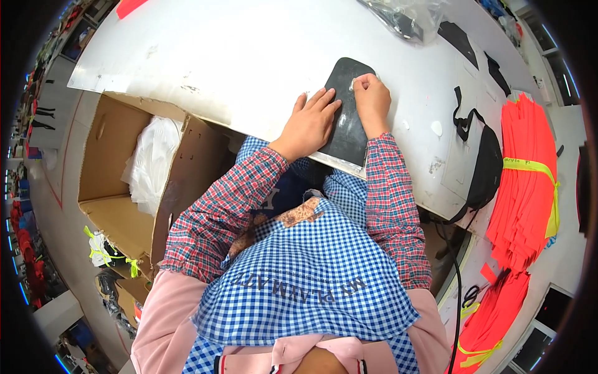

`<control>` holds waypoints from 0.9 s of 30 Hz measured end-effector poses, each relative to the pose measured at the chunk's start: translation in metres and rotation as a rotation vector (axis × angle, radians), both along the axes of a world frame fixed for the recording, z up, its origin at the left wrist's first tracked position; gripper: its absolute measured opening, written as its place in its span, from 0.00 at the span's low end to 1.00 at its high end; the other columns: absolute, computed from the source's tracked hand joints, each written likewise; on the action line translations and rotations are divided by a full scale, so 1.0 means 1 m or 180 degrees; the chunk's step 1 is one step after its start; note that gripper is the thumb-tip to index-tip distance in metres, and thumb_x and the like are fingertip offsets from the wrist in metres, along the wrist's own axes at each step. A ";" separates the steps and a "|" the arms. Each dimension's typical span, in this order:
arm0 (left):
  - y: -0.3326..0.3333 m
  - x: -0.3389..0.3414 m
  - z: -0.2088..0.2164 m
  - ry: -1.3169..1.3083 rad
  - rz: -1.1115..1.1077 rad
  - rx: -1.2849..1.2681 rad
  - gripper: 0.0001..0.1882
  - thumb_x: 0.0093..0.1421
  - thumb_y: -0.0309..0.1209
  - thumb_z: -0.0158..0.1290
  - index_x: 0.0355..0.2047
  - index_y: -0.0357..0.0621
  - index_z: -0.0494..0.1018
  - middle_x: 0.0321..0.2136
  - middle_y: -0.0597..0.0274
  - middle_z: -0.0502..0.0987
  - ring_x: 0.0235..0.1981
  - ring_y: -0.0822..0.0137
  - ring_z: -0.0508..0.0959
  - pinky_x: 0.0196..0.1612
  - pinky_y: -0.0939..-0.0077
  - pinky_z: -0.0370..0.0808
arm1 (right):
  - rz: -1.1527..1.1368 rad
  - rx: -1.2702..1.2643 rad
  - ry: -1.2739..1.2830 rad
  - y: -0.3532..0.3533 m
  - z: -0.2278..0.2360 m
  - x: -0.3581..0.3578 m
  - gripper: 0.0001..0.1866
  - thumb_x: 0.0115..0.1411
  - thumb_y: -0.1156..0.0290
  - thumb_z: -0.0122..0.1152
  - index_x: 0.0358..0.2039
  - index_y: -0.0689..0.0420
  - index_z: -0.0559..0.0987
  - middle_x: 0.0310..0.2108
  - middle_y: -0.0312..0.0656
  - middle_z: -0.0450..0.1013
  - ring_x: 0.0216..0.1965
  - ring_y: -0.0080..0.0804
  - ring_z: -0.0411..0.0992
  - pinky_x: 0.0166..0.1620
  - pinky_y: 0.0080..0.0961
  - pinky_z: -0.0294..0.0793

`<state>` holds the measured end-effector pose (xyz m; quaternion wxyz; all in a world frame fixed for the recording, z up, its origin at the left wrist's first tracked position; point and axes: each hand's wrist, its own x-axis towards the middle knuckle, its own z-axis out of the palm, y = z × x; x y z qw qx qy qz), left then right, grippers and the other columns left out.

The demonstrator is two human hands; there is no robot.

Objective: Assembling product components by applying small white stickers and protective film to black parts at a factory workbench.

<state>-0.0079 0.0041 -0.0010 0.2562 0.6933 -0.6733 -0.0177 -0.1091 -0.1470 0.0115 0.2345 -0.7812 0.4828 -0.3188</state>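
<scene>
On the white table in front of me lies a flat black panel [349, 134] with rounded far corners, its near end at the table's front edge. My left hand [309, 123] rests flat along the panel's left edge, fingers stretched out and slightly spread. The fingers of my right hand [372, 100] are pinched together over the panel's far right part. A small pale bit shows at those fingertips, too small to name.
An open cardboard box [118, 146] with white plastic film [154, 163] stands left of the table [205, 62]. A black strapped pouch [484, 165] lies at the table's right. Beyond it are tied bundles of red-orange fabric [522, 187]. A clear plastic bag [418, 22] lies at the back.
</scene>
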 end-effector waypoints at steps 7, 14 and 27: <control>-0.001 -0.001 0.009 0.0124 -0.0038 -0.0254 0.23 0.61 0.29 0.49 0.57 0.41 0.67 0.62 0.47 0.64 0.64 0.51 0.62 0.63 0.46 0.57 | -0.0002 -0.0131 -0.0633 0.009 0.011 -0.028 0.08 0.59 0.67 0.60 0.30 0.59 0.80 0.29 0.47 0.78 0.34 0.45 0.76 0.40 0.39 0.74; 0.017 -0.008 0.001 0.0060 -0.0088 -0.0094 0.23 0.63 0.30 0.47 0.59 0.40 0.66 0.63 0.46 0.62 0.66 0.50 0.60 0.65 0.46 0.54 | 0.0116 -0.0399 -0.0152 0.054 -0.004 -0.058 0.06 0.57 0.69 0.61 0.28 0.58 0.76 0.29 0.48 0.75 0.35 0.50 0.72 0.41 0.43 0.70; 0.002 0.003 -0.001 0.0117 -0.0212 -0.0080 0.24 0.62 0.29 0.47 0.60 0.42 0.65 0.64 0.47 0.61 0.67 0.49 0.57 0.66 0.48 0.54 | -0.0112 -0.0160 -0.0681 0.050 0.001 -0.044 0.08 0.57 0.68 0.62 0.31 0.59 0.77 0.33 0.48 0.76 0.39 0.50 0.73 0.43 0.41 0.72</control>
